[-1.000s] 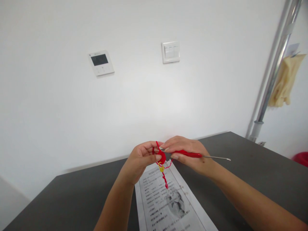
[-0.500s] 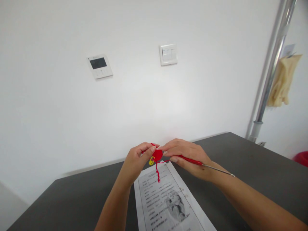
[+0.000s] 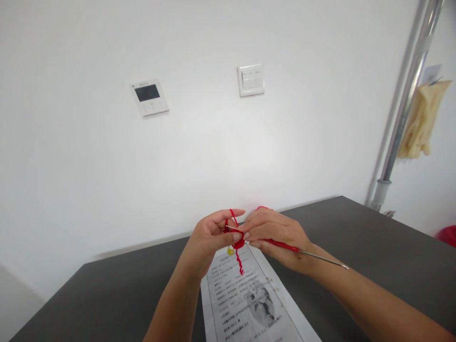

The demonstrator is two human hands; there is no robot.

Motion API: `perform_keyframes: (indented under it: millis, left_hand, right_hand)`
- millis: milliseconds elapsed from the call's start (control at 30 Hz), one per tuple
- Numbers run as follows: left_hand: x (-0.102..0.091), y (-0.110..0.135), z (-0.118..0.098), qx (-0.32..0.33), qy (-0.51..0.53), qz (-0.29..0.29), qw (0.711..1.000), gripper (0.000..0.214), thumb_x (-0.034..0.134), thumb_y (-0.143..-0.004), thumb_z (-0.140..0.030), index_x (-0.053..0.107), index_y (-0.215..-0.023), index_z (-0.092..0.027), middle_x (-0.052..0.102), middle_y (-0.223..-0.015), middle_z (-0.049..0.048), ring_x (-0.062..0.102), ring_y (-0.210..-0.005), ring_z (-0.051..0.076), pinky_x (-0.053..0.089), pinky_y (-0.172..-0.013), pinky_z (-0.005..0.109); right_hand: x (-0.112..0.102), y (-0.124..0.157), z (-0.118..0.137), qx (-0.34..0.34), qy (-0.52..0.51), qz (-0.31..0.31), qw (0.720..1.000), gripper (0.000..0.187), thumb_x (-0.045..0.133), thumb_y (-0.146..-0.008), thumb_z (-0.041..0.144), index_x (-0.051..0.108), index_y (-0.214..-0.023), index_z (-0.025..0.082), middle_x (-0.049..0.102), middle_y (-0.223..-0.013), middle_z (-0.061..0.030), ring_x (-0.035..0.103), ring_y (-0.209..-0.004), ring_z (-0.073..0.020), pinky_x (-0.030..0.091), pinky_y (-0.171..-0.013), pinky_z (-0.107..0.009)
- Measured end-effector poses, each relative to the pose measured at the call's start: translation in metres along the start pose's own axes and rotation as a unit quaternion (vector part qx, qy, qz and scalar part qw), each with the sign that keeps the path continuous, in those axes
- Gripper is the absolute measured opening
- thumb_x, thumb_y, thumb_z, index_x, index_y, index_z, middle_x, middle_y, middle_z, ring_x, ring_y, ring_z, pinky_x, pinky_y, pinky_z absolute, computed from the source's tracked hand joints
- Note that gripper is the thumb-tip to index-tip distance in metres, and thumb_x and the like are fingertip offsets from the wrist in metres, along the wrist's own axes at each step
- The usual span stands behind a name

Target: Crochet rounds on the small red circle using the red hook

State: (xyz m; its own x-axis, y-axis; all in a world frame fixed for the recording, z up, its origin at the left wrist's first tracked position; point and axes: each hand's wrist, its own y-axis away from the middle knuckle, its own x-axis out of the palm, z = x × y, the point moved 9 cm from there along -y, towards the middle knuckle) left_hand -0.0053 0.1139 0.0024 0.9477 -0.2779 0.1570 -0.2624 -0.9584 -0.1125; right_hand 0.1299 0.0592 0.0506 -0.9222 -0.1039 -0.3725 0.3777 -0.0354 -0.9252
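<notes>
Between thumb and fingers, my left hand (image 3: 213, 236) pinches a small round piece of red crochet work (image 3: 238, 244). Red yarn (image 3: 234, 217) loops over its raised index finger. A yellow stitch marker (image 3: 231, 250) hangs at the work's left edge, partly hidden, and a short curly red yarn tail (image 3: 240, 264) dangles below. My right hand (image 3: 280, 236) is closed around a crochet hook (image 3: 285, 245) with a red grip and metal ends. The hook's tip lies at the top of the work, by my left fingers.
A printed sheet (image 3: 242, 299) lies on the dark table (image 3: 142, 285) beneath my hands. The white wall behind carries a panel with a screen (image 3: 149, 97) and a light switch (image 3: 251, 80). At the right stand a metal pole (image 3: 406, 104), hanging cream gloves (image 3: 423, 118) and a red object (image 3: 447, 235).
My left index finger has lifted and straightened, with the yarn stretched over it. The work has turned and shifted slightly right and down, and my left thumb now covers more of it.
</notes>
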Motion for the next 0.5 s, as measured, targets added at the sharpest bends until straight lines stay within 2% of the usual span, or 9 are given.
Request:
perform_keyframes:
  millis: [100, 267, 400, 500]
  left_hand:
    - [0.001, 0.0, 0.001, 0.001, -0.001, 0.001, 1.0, 0.048, 0.092, -0.057, -0.025, 0.078, -0.102, -0.016, 0.074, -0.071, 0.0037, 0.061, -0.062, 0.013, 0.043, -0.062, 0.025]
    - [0.001, 0.0, -0.003, 0.025, -0.002, -0.026, 0.999, 0.051, 0.092, -0.058, -0.027, 0.077, -0.106, -0.016, 0.073, -0.072, 0.0027, 0.064, -0.067, 0.014, 0.047, -0.068, 0.027]
    - [-0.003, 0.005, -0.011, 0.065, -0.048, -0.08, 0.994, 0.054, 0.088, -0.064, -0.027, 0.072, -0.114, -0.015, 0.07, -0.07, 0.0004, 0.064, -0.069, 0.016, 0.051, -0.071, 0.03]
    - [-0.005, 0.012, -0.017, 0.106, -0.118, -0.14, 0.977, 0.053, 0.082, -0.071, -0.025, 0.068, -0.121, -0.015, 0.07, -0.073, 0.0, 0.065, -0.075, 0.019, 0.052, -0.078, 0.033]
  right_hand:
    - [0.0, 0.0, -0.001, 0.007, 0.002, -0.014, 1.0, 0.013, 0.059, -0.097, 0.015, 0.068, -0.106, 0.018, 0.075, -0.091, -0.009, 0.07, -0.091, -0.0177, 0.06, -0.081, -0.032]
    - [-0.003, 0.0, -0.003, 0.021, 0.009, -0.035, 0.999, 0.013, 0.06, -0.097, 0.015, 0.068, -0.106, 0.019, 0.076, -0.091, -0.0075, 0.071, -0.091, -0.0168, 0.06, -0.08, -0.03]
    - [-0.003, 0.003, -0.01, 0.086, 0.032, -0.045, 0.995, 0.012, 0.056, -0.099, 0.021, 0.067, -0.105, 0.022, 0.075, -0.099, -0.0074, 0.071, -0.095, -0.0183, 0.06, -0.083, -0.033]
    - [0.0, 0.008, -0.017, 0.136, 0.045, -0.049, 0.988, 0.012, 0.054, -0.099, 0.022, 0.065, -0.105, 0.024, 0.073, -0.111, -0.0079, 0.07, -0.103, -0.0191, 0.059, -0.088, -0.035]
